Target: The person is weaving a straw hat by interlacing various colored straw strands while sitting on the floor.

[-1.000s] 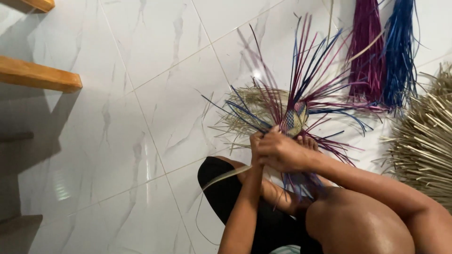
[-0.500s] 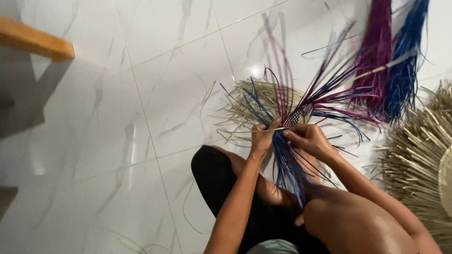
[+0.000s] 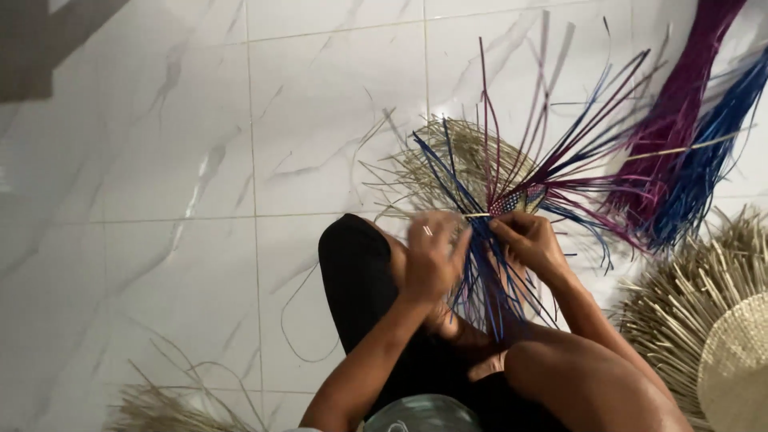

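Weaving in hand, seen closer than a second ago.

Small woven patch (image 3: pixel 520 198) of blue and purple strands (image 3: pixel 560 152) now turned up and out from the lap, loose ends fanning away over the white tiled floor (image 3: pixel 176 240); work mid-plait, by the look of it. Right hand (image 3: pixel 534 240) pinched shut on strands just under the patch, patch touching the fingertips. Left hand (image 3: pixel 432 256) blurred, fingers curled near a pale straw strip (image 3: pixel 476 214); hold on it impossible to tell. Dyed bundles (image 3: pixel 688 136) and straw mat (image 3: pixel 732 364) well apart, to the right.
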